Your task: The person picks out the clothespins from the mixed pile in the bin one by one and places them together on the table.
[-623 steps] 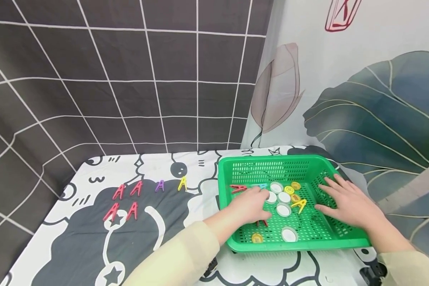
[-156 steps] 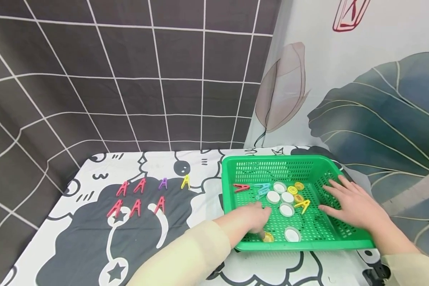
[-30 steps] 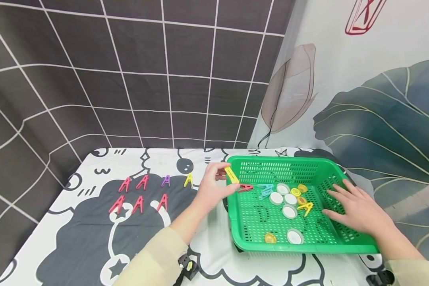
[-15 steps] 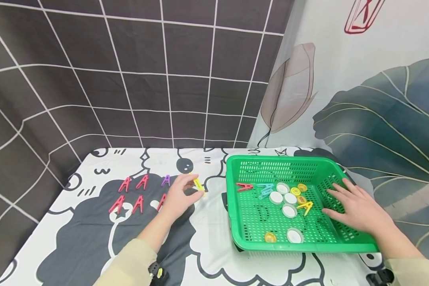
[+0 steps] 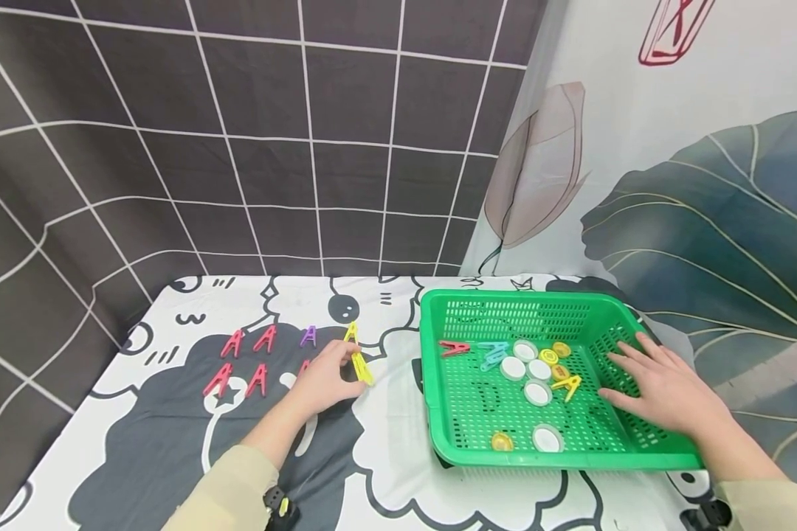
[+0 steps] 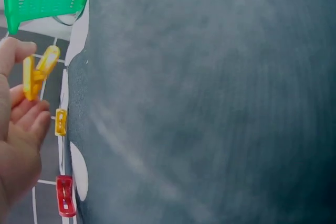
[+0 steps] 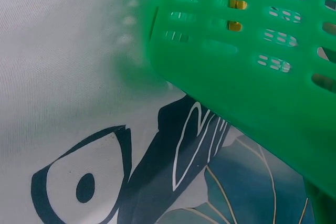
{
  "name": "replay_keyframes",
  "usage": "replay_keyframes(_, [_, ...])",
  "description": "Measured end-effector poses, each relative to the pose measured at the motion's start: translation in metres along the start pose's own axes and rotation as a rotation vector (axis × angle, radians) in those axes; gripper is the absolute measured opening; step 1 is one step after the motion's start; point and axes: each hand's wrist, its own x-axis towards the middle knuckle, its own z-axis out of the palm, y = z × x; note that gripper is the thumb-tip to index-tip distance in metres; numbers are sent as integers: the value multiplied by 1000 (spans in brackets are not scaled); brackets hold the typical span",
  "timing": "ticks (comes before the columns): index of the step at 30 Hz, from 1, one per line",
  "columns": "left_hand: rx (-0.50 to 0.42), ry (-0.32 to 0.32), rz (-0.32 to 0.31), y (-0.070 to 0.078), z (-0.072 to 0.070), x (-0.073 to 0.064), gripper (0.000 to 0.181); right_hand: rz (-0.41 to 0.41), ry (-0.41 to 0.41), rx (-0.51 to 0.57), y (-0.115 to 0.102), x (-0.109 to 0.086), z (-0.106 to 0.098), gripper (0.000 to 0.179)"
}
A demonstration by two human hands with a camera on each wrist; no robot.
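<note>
My left hand (image 5: pixel 324 377) pinches a yellow clothespin (image 5: pixel 361 367) low over the cloth, just in front of another yellow clothespin (image 5: pixel 351 332). In the left wrist view the held clothespin (image 6: pixel 37 74) sits between thumb and fingers. Left of the hand stand a purple clothespin (image 5: pixel 308 336) and several red clothespins (image 5: pixel 257 379); one red clothespin (image 5: pixel 304 366) is partly hidden by the hand. With fingers spread, my right hand (image 5: pixel 667 383) rests at the right wall of the green basket (image 5: pixel 538 459). The right wrist view shows the basket's outside, not the hand.
Inside the basket are white round caps (image 5: pixel 538 392), yellow round caps (image 5: pixel 548 358), a red clothespin (image 5: pixel 454 347), blue clothespins (image 5: pixel 494 354) and a yellow clothespin (image 5: pixel 568 386). A dark checked curtain (image 5: pixel 239 140) hangs behind the table.
My left hand has carried the yellow clothespin out of the basket, leftward to the rows on the cloth. Earlier, one more red clothespin joined the front row. The right hand stays at the basket.
</note>
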Motion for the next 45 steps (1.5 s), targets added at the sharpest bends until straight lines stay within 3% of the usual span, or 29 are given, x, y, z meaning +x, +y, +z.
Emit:
replay_keyframes(13, [114,-100,34,-6,-5,0,63,-5,12,0,0,-1,0,71])
replay_keyframes(20, [282,-145,65,-7,-10,1,82,-5,20,5,-1,-2,-1,71])
replay_keyframes(28, [382,-192,85,-9,-15,2,91,-6,17,8,-2,-2,-1,70])
replay_keyframes(40, [377,-189,122,-8,-23,3,88,-3,16,6,-2,-1,-2,71])
replay_keyframes(45, [370,-168,175,2,-28,9,83,-3,18,2,-2,-2,-2,71])
